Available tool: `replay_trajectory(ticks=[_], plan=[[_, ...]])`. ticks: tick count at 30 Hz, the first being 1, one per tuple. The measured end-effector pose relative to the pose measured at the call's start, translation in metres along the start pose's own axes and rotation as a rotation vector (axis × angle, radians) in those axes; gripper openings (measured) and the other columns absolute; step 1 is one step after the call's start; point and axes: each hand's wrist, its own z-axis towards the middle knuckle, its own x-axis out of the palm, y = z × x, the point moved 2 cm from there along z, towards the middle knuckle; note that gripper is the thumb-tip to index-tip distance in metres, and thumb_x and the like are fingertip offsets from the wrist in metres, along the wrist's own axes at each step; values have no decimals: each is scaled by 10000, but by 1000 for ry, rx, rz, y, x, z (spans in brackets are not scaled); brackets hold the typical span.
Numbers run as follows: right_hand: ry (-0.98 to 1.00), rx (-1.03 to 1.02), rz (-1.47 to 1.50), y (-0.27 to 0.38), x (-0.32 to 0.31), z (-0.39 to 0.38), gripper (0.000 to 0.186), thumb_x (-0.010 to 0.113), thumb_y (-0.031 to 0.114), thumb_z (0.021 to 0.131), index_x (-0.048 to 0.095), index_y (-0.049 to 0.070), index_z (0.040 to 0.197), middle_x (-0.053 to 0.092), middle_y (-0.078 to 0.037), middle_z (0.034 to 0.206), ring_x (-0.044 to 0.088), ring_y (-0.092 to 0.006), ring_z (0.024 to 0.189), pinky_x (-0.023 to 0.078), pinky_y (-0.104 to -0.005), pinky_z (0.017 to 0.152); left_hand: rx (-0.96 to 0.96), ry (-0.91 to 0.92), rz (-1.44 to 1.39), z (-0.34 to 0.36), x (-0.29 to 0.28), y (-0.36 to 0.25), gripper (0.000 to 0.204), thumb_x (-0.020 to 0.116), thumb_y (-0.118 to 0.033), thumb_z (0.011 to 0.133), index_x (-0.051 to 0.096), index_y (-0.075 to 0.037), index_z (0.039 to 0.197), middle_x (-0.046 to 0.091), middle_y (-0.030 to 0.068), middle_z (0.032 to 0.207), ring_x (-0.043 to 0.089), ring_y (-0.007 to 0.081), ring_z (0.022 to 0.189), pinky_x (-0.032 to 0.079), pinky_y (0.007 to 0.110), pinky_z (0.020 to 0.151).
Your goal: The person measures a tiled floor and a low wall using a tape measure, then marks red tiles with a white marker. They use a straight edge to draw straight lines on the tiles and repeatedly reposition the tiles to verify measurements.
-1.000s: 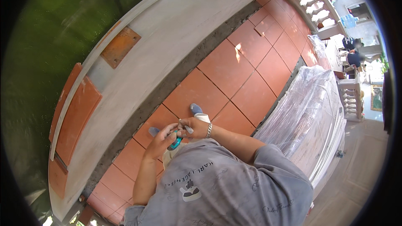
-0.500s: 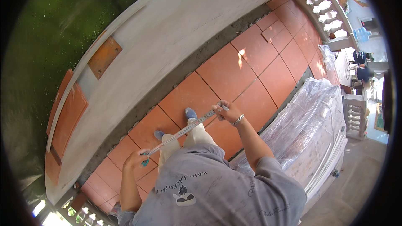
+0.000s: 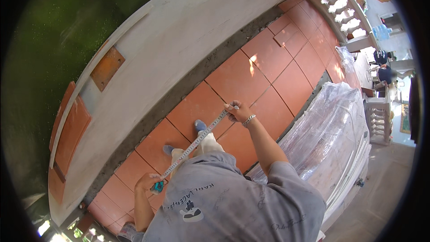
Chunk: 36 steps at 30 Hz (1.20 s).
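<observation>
A tape measure [image 3: 157,187] with a teal and dark case is gripped in my left hand [image 3: 147,181], low and to the left, fingers closed round it. Its pale blade [image 3: 193,145] stretches up and to the right, above my feet. My right hand [image 3: 240,111] pinches the blade's far end; a small whitish tip shows at these fingers, too small to name. Below the blade, terracotta floor tiles [image 3: 237,78] lie in rows with narrow dark joints.
A pale wall [image 3: 165,40] with loose tiles [image 3: 74,130] on its ledge runs along the left. A grey mortar strip [image 3: 197,67] borders the floor. At right lies a plastic-wrapped stack [image 3: 313,125]. Balusters [image 3: 342,9] and a distant person [image 3: 385,74] are at far right.
My left hand has lowered slightly, and the tape measure's case is turned more into view. My right hand has shifted a little left and up, so the blade slants more steeply.
</observation>
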Motion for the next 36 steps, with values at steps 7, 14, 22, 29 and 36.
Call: replay_trajectory(ticks=[7,14,22,29,36], plan=[[-24,20,53,-30,-9,11,274,711,282,937,575,44,951,622,-26,751,598,-105,625,473,-249,531,-8,-68,-123,10,-5,46,230,672,-183,903,739,22,985,735,63,881,661,130,760,513,261,692],[-488,-385,-60,-9,-80,46,174,704,95,895,555,92,984,633,-32,875,601,-108,721,456,-234,554,-38,-191,-91,23,-15,82,201,650,-140,901,705,45,956,716,86,824,683,172,720,538,300,678],[-914,-1029,-286,113,-196,37,312,604,-110,790,591,80,1037,618,-112,1043,602,-193,951,524,-295,738,38,-196,-125,21,-8,71,230,658,-199,903,732,18,924,703,43,796,628,117,661,493,265,606],[-908,-936,-450,106,-180,52,301,606,-93,779,591,86,1021,654,-126,1015,633,-232,834,524,-344,732,9,-192,-165,28,-3,69,219,645,-182,918,726,21,927,699,45,801,631,116,687,501,265,643],[-867,-682,-692,68,-139,61,298,624,-110,782,607,75,1015,655,-92,897,631,-192,793,525,-334,724,61,-197,-166,31,-1,73,210,638,-166,910,725,25,920,700,50,805,638,127,701,502,265,664]])
